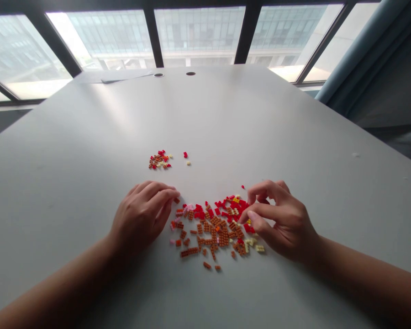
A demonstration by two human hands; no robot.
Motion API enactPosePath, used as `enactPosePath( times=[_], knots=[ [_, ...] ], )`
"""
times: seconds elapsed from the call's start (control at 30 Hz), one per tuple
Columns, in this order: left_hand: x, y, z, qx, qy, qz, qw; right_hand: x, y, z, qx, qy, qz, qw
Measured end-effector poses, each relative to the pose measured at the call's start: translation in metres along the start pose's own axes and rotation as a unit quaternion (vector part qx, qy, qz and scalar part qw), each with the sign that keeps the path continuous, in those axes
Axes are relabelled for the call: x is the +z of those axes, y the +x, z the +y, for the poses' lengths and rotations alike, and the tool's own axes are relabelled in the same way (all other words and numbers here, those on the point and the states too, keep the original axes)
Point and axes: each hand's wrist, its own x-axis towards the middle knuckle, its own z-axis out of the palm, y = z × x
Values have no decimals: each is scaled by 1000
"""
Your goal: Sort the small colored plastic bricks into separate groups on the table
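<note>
The main pile of toy bricks (214,234) lies spread on the white table (277,132), between the two hands and on the person's side of the table. Most of its pieces are orange-brown, studded and blocky, some long and narrow, others short; they crowd the middle and thin out toward the near edge, where a few lie apart. Red bricks (198,212) gather along the far side and the upper right, pale pink bricks (190,208) sit at the upper left, and pale yellow bricks (250,242) show at the lower right, with a few brighter yellow bits among the red. A lone small red piece (243,187) rests just beyond the pile. Farther out is a smaller cluster (159,160) of tiny red, brown and pale yellow pieces, with a red brick (185,155) and a cream brick (188,163) near its right side. At the far end are a paper sheet (126,77) and two round holes, before the windows (200,36); a blue-grey curtain (370,59) hangs at the right. The right hand (287,224) covers part of the pile's right edge, thumb and index finger only narrowly parted above the red bricks; whether they grip a piece cannot be told. The left hand (140,212) is loosely curled, fingers close together, their tips at a brown brick (176,200); whether it is pinched or merely touched is unclear.
</note>
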Motion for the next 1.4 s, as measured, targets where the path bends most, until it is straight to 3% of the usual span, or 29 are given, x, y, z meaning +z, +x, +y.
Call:
enactPosePath(
  times=[0.3, 0.5, 0.67, 0.87, 1.17, 1.4],
  knots=[
    [0, 0, -1, 0, 5, -2, 1000, 2, -2, -1, -1, -25, -12, 1000],
    [0, -1, -1, 1, 6, -1, 1000, -1, -2, 1, 22, -71, 39, 996],
    [0, -1, -1, 1, 2, 1, 1000, -1, -1, 1, 1, -56, -4, 998],
    [-1, -1, 0, 3, 0, -1, 1000, 1, -1, 6, 14, -86, 30, 996],
    [0, 0, -1, 3, -2, 1, 1000, 2, -2, 8, 26, -90, 11, 996],
    [1, -1, -1, 1, -4, -1, 1000, 4, -1, 10, 31, -49, -48, 997]
  ],
)
